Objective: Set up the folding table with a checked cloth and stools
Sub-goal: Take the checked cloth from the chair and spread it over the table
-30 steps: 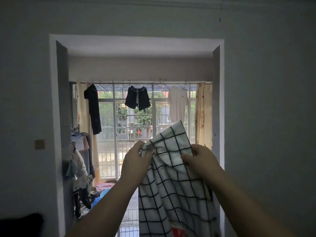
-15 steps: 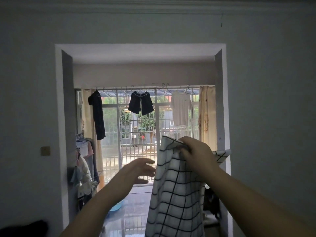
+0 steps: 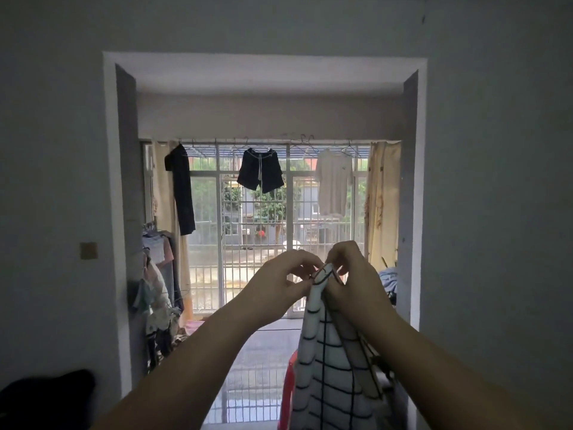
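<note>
**A:** Where's the cloth (image 3: 328, 367)?

**B:** In the air, held up before the doorway (image 3: 266, 62). It is white with thin black checks. It hangs in narrow folds from one bunched top corner down past the lower edge of view.

**A:** Who has that corner?

**B:** Both hands. The left grip (image 3: 280, 290) is narrow, with thumb and curled fingertips pinching the corner from the left. The right grip (image 3: 353, 280) curls round the same corner from the right, and its forearm lies against the hanging folds.

**A:** Do the two touch?

**B:** Their fingertips meet at the corner, or very nearly; I cannot tell which.

**A:** Anything beneath?

**B:** A red plastic thing (image 3: 286, 389) shows low down, just left of the folds and partly hidden. I cannot tell what it is.

**A:** And behind?

**B:** A shiny floor (image 3: 263, 346) runs to a barred window (image 3: 257, 243). Above it hang dark trousers (image 3: 183, 190), dark shorts (image 3: 260, 170) and a pale shirt (image 3: 333, 181), with a curtain (image 3: 383, 206) at the right. Clothes (image 3: 155, 293) are heaped by the left jamb, and a switch (image 3: 89, 250) sits on the wall beside it.
</note>
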